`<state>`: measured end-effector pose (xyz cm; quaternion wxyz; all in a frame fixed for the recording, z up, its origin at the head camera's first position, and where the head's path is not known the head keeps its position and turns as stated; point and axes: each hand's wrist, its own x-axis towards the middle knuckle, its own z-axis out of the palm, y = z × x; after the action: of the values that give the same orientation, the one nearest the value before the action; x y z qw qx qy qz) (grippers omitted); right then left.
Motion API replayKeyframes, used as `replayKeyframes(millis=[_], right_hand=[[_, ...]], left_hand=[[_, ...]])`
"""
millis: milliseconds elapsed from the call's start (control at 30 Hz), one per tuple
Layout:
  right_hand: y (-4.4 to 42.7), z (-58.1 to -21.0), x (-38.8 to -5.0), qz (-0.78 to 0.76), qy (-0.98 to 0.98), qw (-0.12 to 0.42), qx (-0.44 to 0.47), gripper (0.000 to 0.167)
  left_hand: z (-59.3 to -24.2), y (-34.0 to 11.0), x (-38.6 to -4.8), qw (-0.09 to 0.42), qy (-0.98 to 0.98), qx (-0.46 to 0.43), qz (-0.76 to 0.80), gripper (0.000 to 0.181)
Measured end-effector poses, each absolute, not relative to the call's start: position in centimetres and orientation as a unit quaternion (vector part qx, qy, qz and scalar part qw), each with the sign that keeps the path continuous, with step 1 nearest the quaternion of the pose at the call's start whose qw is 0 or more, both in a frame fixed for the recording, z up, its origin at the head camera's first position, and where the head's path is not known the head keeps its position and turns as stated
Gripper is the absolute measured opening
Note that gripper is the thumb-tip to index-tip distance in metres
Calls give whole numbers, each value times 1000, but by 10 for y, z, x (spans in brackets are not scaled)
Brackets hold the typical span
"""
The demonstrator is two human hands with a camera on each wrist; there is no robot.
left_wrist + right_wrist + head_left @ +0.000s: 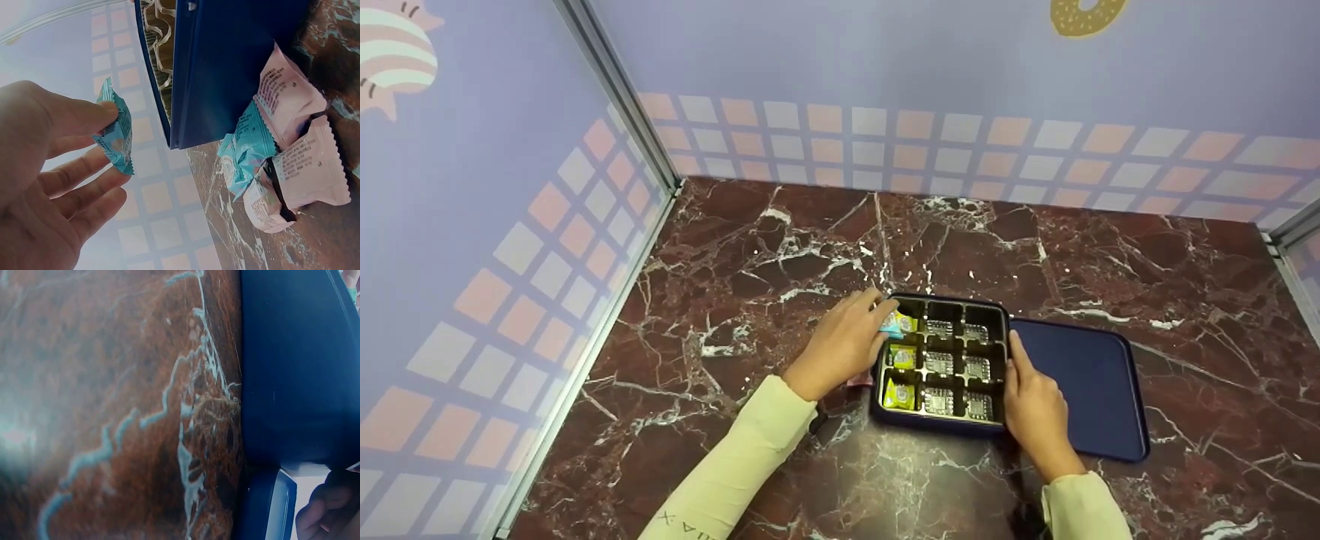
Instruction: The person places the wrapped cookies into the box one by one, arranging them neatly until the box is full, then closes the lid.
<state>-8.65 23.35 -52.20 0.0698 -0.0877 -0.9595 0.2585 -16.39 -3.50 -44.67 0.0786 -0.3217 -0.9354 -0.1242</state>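
My left hand [844,341] pinches a blue wrapped candy [117,132] between thumb and index finger, over the far left compartment of a dark blue box [941,424]. The other fingers are loosely bent. A black-and-gold divided tray sits in the box; yellow-green wrapped candies [901,396] lie in its left column. Along the box's right wall lies my right hand [1037,409], touching it with fingers mostly straight. Beside the box's left wall, pink wrapped candies [312,163] and another blue wrapped candy [250,143] form a small pile on the table.
A dark blue lid [1091,390] lies flat to the right of the box. The marbled dark red table [720,315] meets printed lilac panels [847,60] at the back and on the left. Metal posts [619,82] stand at the corners.
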Motion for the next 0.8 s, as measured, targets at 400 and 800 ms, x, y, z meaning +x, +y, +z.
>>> replayKeyframes(millis=[400,800], right_hand=[[234,-523,-87,257,-960,73,-90,47],[233,-522,-87,259,-959,80,-87,47]], left_hand=[[-444,-28,-166,62,-935,-320,-141,42],[-444,-22,-169,82,-926,-348,-119,36]])
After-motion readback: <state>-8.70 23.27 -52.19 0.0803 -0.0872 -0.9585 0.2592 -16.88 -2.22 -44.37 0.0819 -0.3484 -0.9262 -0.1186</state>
